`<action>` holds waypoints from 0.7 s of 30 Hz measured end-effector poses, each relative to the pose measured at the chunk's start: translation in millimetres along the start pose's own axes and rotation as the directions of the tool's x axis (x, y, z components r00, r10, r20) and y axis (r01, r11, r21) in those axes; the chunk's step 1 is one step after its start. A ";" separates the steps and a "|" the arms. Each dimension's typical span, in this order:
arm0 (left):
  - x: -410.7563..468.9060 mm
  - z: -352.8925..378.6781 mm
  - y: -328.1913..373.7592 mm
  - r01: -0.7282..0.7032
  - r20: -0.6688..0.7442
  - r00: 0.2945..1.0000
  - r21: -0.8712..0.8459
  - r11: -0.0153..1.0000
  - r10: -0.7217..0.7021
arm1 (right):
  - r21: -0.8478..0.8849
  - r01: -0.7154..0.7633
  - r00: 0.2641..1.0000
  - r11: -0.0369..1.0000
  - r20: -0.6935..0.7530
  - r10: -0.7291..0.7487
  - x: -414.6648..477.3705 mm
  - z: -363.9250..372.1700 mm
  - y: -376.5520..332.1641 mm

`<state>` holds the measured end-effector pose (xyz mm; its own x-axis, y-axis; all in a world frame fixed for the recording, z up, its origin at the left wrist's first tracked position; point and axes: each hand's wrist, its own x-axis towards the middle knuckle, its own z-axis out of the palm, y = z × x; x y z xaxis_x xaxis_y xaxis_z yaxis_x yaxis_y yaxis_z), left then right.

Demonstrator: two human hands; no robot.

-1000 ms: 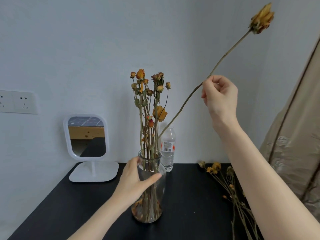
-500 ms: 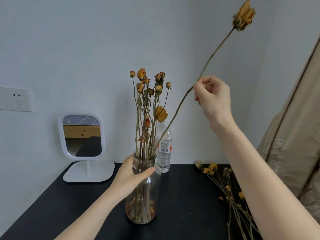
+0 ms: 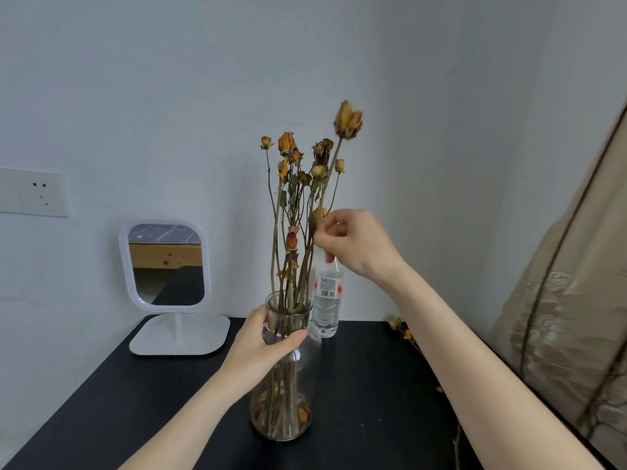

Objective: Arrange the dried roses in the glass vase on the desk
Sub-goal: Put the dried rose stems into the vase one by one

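The glass vase (image 3: 295,398) stands on the near middle of the black desk (image 3: 373,385), packed with dried roses (image 3: 298,184) whose stems rise straight up out of its narrow neck. One taller rose (image 3: 347,120) tops the bunch on its right side, and its stem runs down among the others into the vase.

The right hand (image 3: 356,245) is raised beside the bunch, about halfway up the stems. Its fingers are curled in, and the thumb and forefinger appear to pinch the tall rose's stem. The left hand (image 3: 268,344) grips the vase at the neck, with the thumb across the near side of the glass and the fingers wrapped round the far side.

A plastic water bottle (image 3: 325,307) stands just behind the vase to the right. A white table mirror (image 3: 166,266) sits at the far left of the desk, below a wall socket (image 3: 37,193). More loose roses (image 3: 403,330) lie on the desk to the right, near a beige curtain (image 3: 559,317).

The main risk is probably the brittle stem. Pushing it down against the crowded stems could snap it or shake petals off neighbouring heads. The bunch looks tall for the vase, so a sideways tug with a slack left grip could tip it. The right wrist is also close enough to the bottle to knock it.
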<state>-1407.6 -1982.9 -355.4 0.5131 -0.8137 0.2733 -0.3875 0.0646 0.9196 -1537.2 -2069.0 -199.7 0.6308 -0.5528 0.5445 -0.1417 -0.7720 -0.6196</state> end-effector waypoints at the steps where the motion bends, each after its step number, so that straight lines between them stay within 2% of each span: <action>1: -0.1 0.2 0.1 -0.002 -0.004 1.000 0.001 1.000 0.002 | -0.036 -0.015 0.999 0.999 0.031 0.016 -1.5 3.9 1.7; 8: 0.0 1.5 -1.0 -0.001 -0.014 1.000 -0.011 1.000 0.001 | -0.113 -0.107 0.979 0.988 0.164 0.125 -13.1 24.4 15.9; 14: 0.7 2.4 -2.2 0.011 -0.025 1.000 -0.027 1.000 -0.012 | -0.151 -0.090 0.971 0.984 0.209 0.121 -21.9 32.5 22.4; 21: -1.3 2.5 -0.3 0.011 -0.045 0.999 -0.042 0.999 -0.013 | -0.116 -0.084 0.967 0.990 0.230 0.109 -31.0 32.6 24.9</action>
<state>-1410.0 -1983.3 -356.8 0.5523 -0.7875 0.2736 -0.3494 0.0793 0.9336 -1535.4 -2060.8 -250.5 0.7699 -0.5468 0.3291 -0.2821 -0.7541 -0.5931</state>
